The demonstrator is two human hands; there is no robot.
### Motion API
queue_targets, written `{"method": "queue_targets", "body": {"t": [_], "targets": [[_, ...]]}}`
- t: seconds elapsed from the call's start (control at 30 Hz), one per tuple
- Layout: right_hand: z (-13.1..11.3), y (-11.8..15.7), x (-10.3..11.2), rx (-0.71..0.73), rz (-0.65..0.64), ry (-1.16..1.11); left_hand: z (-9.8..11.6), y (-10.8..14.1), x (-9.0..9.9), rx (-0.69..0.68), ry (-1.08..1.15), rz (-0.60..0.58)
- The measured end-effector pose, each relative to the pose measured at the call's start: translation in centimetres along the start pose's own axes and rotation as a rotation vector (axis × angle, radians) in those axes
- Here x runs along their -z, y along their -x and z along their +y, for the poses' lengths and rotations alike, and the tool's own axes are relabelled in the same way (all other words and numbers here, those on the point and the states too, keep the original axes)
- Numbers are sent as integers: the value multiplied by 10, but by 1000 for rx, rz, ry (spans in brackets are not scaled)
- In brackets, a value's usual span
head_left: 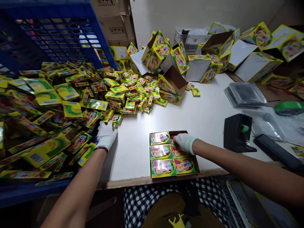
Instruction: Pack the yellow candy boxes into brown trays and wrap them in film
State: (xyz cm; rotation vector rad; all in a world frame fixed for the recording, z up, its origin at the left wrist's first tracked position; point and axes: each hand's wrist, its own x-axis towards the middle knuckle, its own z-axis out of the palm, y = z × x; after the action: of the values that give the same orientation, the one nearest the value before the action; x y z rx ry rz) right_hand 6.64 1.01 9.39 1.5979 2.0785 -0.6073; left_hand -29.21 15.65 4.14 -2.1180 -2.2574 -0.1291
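My left hand (106, 135), in a white glove, rests at the right edge of a large pile of small yellow-green boxes (95, 104); its fingers touch boxes there, and what they hold, if anything, is hidden. My right hand (184, 142), also gloved, reaches into an open display carton (197, 167) at the table's front edge. Its fingers are bent over a small box in the upper right of the carton. Two columns of small boxes (163, 167) lie in the carton, printed faces up.
A blue crate (57, 28) stands at the left. Open display cartons (201, 68) line the back of the white table (133, 142). On the right are clear plastic cases (247, 94), a black tape dispenser (237, 131) and green tape (288, 108).
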Motion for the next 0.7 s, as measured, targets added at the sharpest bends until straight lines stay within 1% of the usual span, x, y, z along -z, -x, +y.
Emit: {"method": "queue_targets", "body": {"t": [0.03,0.1,0.17,0.2,0.27,0.3,0.33,0.37,0.4,0.43,0.5,0.57,0.6,0.63,0.7], "targets": [[5,0,1,-6,5,-43,-3,2,3,-19,5,2],[16,2,6,-13,19,-123,-3,9,16,-44,24,35],[21,7,18,-5,85,-258,9,25,33,-119,81,130],[21,10,25,6,127,-389,20,37,43,-193,127,197],[15,16,40,63,185,-762,53,68,60,-457,266,357],[10,18,47,112,182,-952,72,86,67,-583,322,418],[6,20,52,166,155,-1098,93,104,72,-695,360,443],[4,21,56,216,118,-1174,112,122,75,-778,405,449],[4,23,59,255,98,-1194,129,138,76,-841,443,444],[6,24,61,279,104,-1167,144,152,76,-883,475,452],[19,28,62,291,183,-997,161,173,75,-892,537,412],[35,33,62,258,247,-720,166,186,72,-888,546,286],[43,35,61,220,237,-568,165,190,71,-894,522,201],[47,35,61,174,199,-429,163,193,69,-908,482,120],[48,32,58,78,107,-201,159,198,63,-923,390,-2]]}}
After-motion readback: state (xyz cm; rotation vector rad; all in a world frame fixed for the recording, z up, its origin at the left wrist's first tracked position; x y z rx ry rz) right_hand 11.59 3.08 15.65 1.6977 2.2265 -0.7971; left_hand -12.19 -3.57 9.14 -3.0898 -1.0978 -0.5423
